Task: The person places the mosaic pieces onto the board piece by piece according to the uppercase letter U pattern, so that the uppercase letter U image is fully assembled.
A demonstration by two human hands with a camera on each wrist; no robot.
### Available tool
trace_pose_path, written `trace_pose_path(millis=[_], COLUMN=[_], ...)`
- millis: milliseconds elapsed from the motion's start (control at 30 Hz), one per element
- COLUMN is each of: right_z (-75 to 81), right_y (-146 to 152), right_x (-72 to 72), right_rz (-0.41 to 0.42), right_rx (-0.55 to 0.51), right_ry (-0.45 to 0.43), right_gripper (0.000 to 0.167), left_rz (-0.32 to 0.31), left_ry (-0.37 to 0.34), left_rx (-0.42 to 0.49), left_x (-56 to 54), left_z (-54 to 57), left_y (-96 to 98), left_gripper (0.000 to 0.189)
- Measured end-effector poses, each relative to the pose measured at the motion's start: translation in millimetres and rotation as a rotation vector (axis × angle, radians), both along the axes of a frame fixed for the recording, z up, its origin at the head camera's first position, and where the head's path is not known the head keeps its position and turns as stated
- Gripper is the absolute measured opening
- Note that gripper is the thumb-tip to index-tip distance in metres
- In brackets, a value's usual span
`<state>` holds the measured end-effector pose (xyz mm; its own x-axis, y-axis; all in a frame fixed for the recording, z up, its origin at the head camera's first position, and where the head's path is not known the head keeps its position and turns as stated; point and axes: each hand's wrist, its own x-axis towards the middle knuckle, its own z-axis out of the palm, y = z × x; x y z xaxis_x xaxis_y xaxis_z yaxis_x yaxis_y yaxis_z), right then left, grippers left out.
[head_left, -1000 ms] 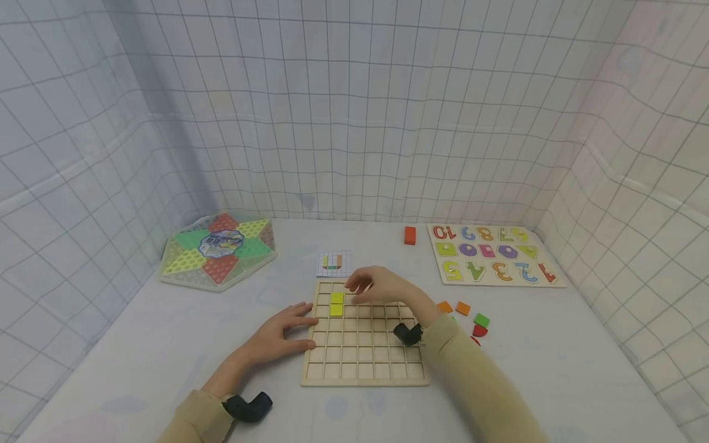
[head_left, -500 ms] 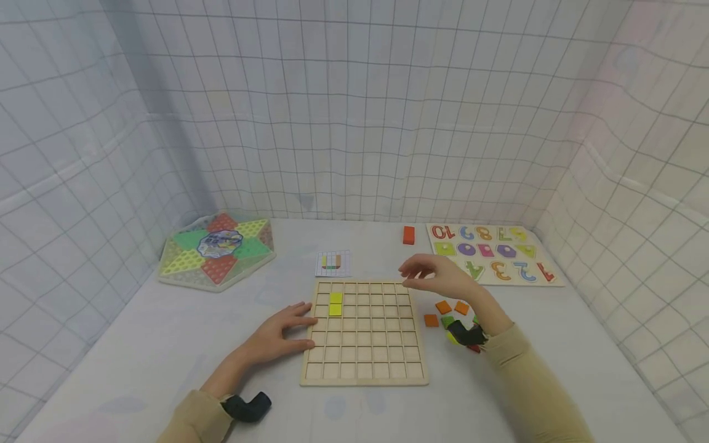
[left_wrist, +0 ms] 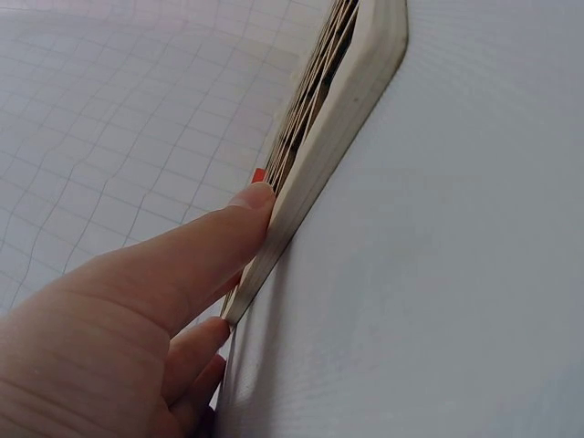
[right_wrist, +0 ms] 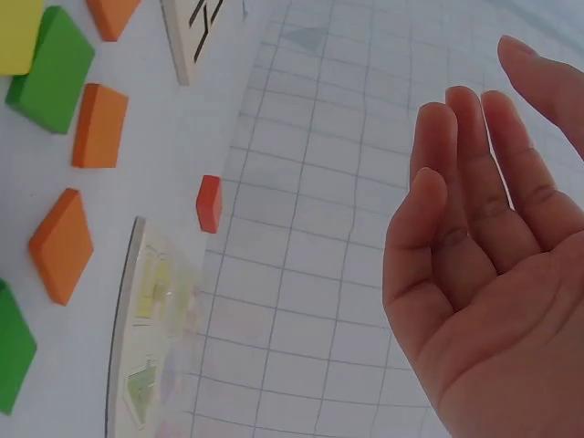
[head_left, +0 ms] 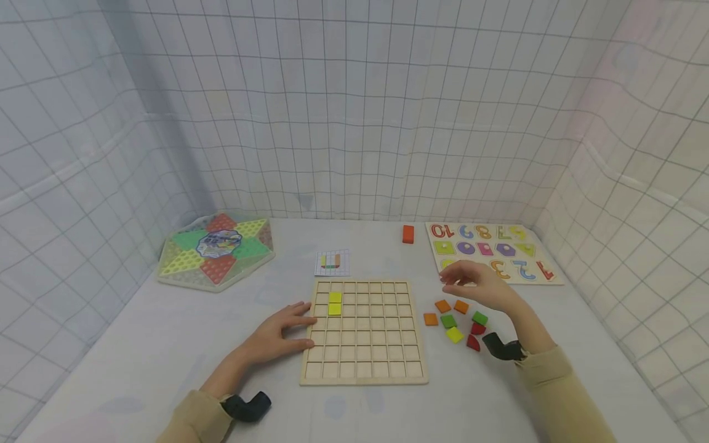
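A wooden grid board (head_left: 363, 354) lies on the table, with two yellow square tiles (head_left: 335, 303) set one above the other near its upper left. My left hand (head_left: 279, 332) touches the board's left edge with its fingertips and thumb; the left wrist view shows the thumb (left_wrist: 260, 196) at the rim. Above the loose tiles at the right hovers my right hand (head_left: 476, 286), its fingers loosely bent. Nothing lies in that palm (right_wrist: 520, 319) in the right wrist view. Below it are orange tiles (head_left: 431, 319), green tiles (head_left: 448, 321), a yellow tile (head_left: 455, 335) and red quarter-round pieces (head_left: 473, 343).
Behind the board lies a small pattern card (head_left: 333, 263). A red block (head_left: 408, 234) stands farther back. At the back right is a number puzzle board (head_left: 498, 252), and a star-patterned game box (head_left: 218, 252) sits at the back left. Grid-patterned cloth walls (head_left: 354, 123) enclose the table.
My right hand has moved right, from over the board beside the yellow tiles to above the loose tiles. The left hand stays at the board's edge.
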<state>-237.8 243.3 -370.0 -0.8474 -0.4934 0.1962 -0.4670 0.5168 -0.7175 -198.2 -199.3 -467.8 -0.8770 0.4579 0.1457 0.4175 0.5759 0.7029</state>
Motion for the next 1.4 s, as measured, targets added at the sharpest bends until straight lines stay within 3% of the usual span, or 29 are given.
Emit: trace_pose_path(millis=[133,700,967,1400], right_z=[-18.3,-52.4,-61.4,-66.4], right_y=[16,35,40,41], right_x=[-3.9,-3.5,-4.0,-0.6], right_rz=[0.000,0.106,0.085,0.149], right_rx=[-0.008,0.000,0.000,-0.040], right_ry=[-0.055,-0.238,-0.294,-0.335], right_gripper=[0.030,0.026,0.024,0.018], left_rz=[-0.003,0.001,-0.008,-0.005], left_ry=[0.001,0.002,0.003,0.000], left_rx=[0.007,0.007,0.002,0.006], left_x=[-0.3,-0.4,-0.9,-0.8], left_z=[-1.3,-2.7,-1.6,-1.7], left_y=[-0.4,-1.3,-1.8,-1.6], left_gripper=[0.052,0.051,0.052,0.052])
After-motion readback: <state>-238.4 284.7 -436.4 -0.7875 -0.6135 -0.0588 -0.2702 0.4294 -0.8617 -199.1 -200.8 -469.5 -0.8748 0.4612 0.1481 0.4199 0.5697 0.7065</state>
